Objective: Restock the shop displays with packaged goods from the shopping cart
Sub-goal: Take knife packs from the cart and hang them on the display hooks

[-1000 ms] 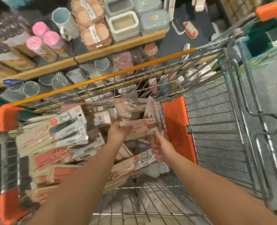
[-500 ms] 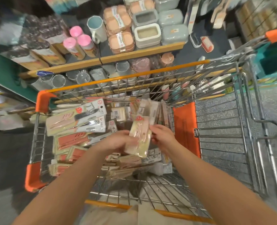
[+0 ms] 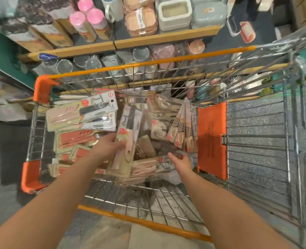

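Over the shopping cart (image 3: 46, 87), left hand (image 3: 109, 146) grips a knife pack (image 3: 127, 141), right hand (image 3: 181, 161) hovers loose and empty; the slick pack might slip.

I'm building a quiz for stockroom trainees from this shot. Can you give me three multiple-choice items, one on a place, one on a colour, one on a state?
1. Where is the flat packaged knife that the left hand grips?
A. over the wire shopping cart
B. on the wooden shelf
C. on the floor

2. What colour are the cart's corner guards?
A. blue
B. orange
C. white

3. How is the right hand?
A. gripping a cup
B. fisted
C. open, holding nothing

Key: 1 A, the packaged knife in the left hand is above the cart; 2 B, the corner guards are orange; 3 C, the right hand has its fingers spread.
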Demonstrator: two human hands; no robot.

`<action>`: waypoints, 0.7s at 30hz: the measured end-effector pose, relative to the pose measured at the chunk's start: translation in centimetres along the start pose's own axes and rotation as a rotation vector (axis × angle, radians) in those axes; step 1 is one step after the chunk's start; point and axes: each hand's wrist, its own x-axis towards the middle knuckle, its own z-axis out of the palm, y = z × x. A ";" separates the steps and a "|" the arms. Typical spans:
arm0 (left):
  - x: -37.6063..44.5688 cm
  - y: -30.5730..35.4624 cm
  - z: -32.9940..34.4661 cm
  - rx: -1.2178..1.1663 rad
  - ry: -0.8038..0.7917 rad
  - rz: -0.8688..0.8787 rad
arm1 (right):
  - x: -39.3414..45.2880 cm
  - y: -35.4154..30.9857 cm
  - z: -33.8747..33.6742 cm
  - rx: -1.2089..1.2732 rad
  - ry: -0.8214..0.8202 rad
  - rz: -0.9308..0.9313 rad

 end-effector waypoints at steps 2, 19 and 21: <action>0.2 -0.9 0.6 -0.051 -0.040 -0.035 | 0.9 0.5 0.5 -0.031 0.022 -0.016; -1.2 1.3 -0.3 -0.506 -0.009 0.057 | -5.7 -7.1 -7.9 -0.344 0.023 -0.574; -1.7 2.2 -0.6 -0.539 -0.016 0.114 | -7.8 -10.1 -9.7 -0.369 -0.008 -0.675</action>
